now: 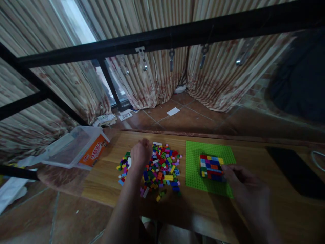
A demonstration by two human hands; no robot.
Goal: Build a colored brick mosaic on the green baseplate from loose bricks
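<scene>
Above the far left part of a loose pile of colourful toy bricks (162,166) is my left hand (141,152), its fingers curled closed. Whatever those fingers hold, if anything, is hidden. A green studded baseplate (193,149) lies to the right of the pile. On it sits a low, roughly rectangular brick build (212,166) in red, blue, yellow, white and orange. My right hand (250,184) has its thumb and forefinger closed together at the right edge of this build. The other fingers of that hand are bent inward.
A wooden table (101,184) carries the bricks. At its left end stands a clear plastic tub (63,149) with an orange label. A flat black panel (297,171) and a white cable (316,159) lie on the right. Beyond are a black metal rail (162,35) and striped curtains.
</scene>
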